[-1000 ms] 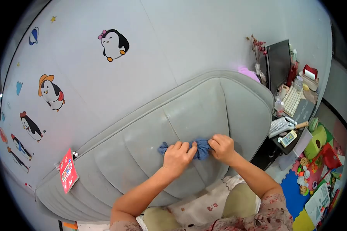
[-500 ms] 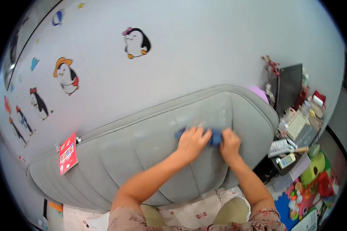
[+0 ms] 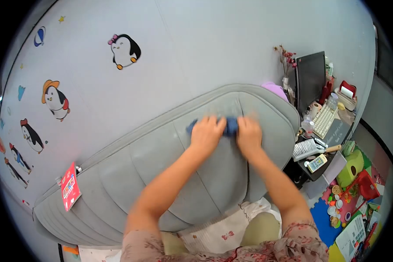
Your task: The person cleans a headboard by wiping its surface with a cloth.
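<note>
A dark blue cloth [image 3: 231,127] lies bunched against the grey padded headboard [image 3: 157,161]. My left hand [image 3: 207,134] grips its left part, with a scrap of cloth showing past the fingers. At the cloth's right end my right hand [image 3: 249,136] is closed on it, the fingers somewhat smeared by motion. Both hands press the cloth to the upper right area of the headboard, where a seam runs down close by.
A red booklet [image 3: 70,187] leans on the headboard's left part. To the right, a desk holds a monitor [image 3: 310,82], a keyboard [image 3: 325,122] and a white brush [image 3: 305,149]. Toys and a green cushion [image 3: 350,169] crowd the floor. Penguin stickers [image 3: 125,51] decorate the wall.
The camera view has turned, so the wall and headboard appear shifted left. Both hands, still on the cloth, appear higher in view and nearer the headboard's top edge.
</note>
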Motion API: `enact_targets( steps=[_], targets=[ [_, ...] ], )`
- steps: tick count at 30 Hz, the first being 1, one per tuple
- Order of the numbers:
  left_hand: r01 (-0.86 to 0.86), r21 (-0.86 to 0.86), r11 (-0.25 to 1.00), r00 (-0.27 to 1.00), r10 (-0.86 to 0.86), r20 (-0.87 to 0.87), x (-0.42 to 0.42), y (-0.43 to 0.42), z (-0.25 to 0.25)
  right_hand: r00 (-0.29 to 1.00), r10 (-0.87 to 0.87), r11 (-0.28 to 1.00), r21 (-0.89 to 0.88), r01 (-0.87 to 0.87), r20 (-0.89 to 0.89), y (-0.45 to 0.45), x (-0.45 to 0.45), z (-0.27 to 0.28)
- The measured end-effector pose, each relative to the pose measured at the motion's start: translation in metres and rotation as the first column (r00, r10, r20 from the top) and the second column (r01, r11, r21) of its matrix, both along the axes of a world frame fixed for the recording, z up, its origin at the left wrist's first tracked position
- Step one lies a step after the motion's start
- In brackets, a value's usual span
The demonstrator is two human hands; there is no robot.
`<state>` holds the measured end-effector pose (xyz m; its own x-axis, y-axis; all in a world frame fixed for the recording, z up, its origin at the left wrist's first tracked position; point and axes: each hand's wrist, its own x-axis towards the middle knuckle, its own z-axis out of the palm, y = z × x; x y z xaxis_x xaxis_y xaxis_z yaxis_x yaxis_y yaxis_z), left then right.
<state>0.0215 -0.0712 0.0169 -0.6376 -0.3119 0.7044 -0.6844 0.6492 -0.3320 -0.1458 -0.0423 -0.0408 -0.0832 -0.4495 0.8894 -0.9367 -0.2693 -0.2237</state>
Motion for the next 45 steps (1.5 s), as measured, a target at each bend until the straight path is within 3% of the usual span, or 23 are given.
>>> enact_targets(
  steps=[1,2,4,6,8,11,16,17,18,20,24,26,29,31,32,33,35,36,39,41,42,44,45],
  targets=[
    [0.034,-0.019,0.999,0.998,-0.033,0.046,0.013,0.029,-0.019,0.999,0.038,0.999,0.016,-0.039,0.027,0.025,0.009,-0.033],
    [0.054,-0.026,0.998,0.991,-0.050,0.126,0.026,0.058,-0.036,0.975,0.186,0.983,-0.018,-0.185,0.125,0.045,0.018,-0.070],
    [0.037,0.108,0.994,0.976,-0.059,0.209,0.051,0.101,-0.084,0.951,0.269,0.960,0.042,-0.278,0.152,0.079,0.037,-0.133],
    [0.023,0.206,0.978,0.970,-0.072,0.232,0.069,0.126,-0.110,0.941,0.298,0.944,0.095,-0.315,0.159,0.103,0.049,-0.154],
    [-0.063,0.425,0.903,0.960,-0.062,0.274,0.079,0.143,-0.117,0.896,0.408,0.880,0.184,-0.438,0.177,0.120,0.056,-0.155],
    [-0.076,0.488,0.869,0.976,-0.035,0.214,0.078,0.152,-0.084,0.915,0.381,0.897,0.186,-0.401,0.132,0.125,0.049,-0.123],
    [-0.114,0.228,0.967,0.990,0.129,-0.051,0.041,0.085,0.005,0.926,0.269,0.962,-0.126,-0.243,0.266,0.046,0.041,-0.010],
    [-0.122,0.262,0.957,0.984,0.151,-0.093,0.038,0.067,0.023,0.925,0.227,0.972,-0.127,-0.197,0.303,0.031,0.045,0.015],
    [-0.097,0.175,0.980,0.970,0.133,-0.202,0.035,0.053,0.033,0.935,0.190,0.980,-0.122,-0.161,0.300,0.015,0.049,0.033],
    [-0.164,0.231,0.959,0.952,0.216,-0.216,0.039,0.028,0.044,0.921,0.308,0.933,-0.264,-0.243,0.239,-0.012,0.057,0.049],
    [-0.244,0.255,0.936,0.940,0.293,-0.173,0.060,0.029,0.019,0.892,0.418,0.905,-0.157,-0.394,0.172,-0.010,0.070,0.030],
    [-0.158,0.187,0.969,0.972,0.187,-0.144,0.074,0.062,-0.014,0.915,0.396,0.917,-0.097,-0.388,0.080,0.022,0.076,0.005],
    [-0.188,0.180,0.966,0.975,0.205,-0.081,0.110,0.124,-0.083,0.917,0.392,0.919,-0.085,-0.385,0.073,0.062,0.107,-0.089],
    [-0.182,0.359,0.915,0.976,0.213,-0.047,0.142,0.169,-0.149,0.932,0.362,0.929,0.084,-0.360,-0.008,0.101,0.136,-0.162],
    [-0.228,0.499,0.836,0.965,0.263,0.001,0.158,0.196,-0.183,0.899,0.432,0.889,0.203,-0.411,-0.073,0.121,0.148,-0.184],
    [-0.264,0.622,0.737,0.953,0.299,0.050,0.173,0.210,-0.201,0.862,0.507,0.839,0.243,-0.487,-0.020,0.142,0.160,-0.197],
    [-0.264,0.655,0.709,0.939,0.343,0.007,0.200,0.222,-0.183,0.798,0.601,0.761,0.283,-0.583,0.027,0.147,0.186,-0.191],
    [-0.240,0.705,0.667,0.932,0.362,-0.025,0.207,0.239,-0.172,0.788,0.613,0.765,0.212,-0.609,0.053,0.145,0.196,-0.171],
    [-0.318,0.555,0.769,0.844,0.496,-0.203,0.240,0.222,-0.087,0.688,0.688,0.686,0.104,-0.721,0.232,0.124,0.235,-0.082],
    [-0.382,0.406,0.830,0.813,0.511,-0.280,0.272,0.199,-0.030,0.558,0.824,0.561,-0.005,-0.828,0.097,0.098,0.263,-0.013],
    [-0.319,0.264,0.910,0.823,0.405,-0.398,0.291,0.183,-0.005,0.533,0.846,0.533,-0.031,-0.846,-0.001,0.086,0.279,0.015],
    [-0.374,0.071,0.925,0.823,0.366,-0.435,0.323,0.157,0.032,0.566,0.819,0.560,-0.085,-0.824,-0.094,0.071,0.317,0.063],
    [-0.375,0.075,0.924,0.819,0.368,-0.441,0.334,0.144,0.039,0.565,0.819,0.559,-0.078,-0.825,-0.098,0.055,0.336,0.068]
  ],
)
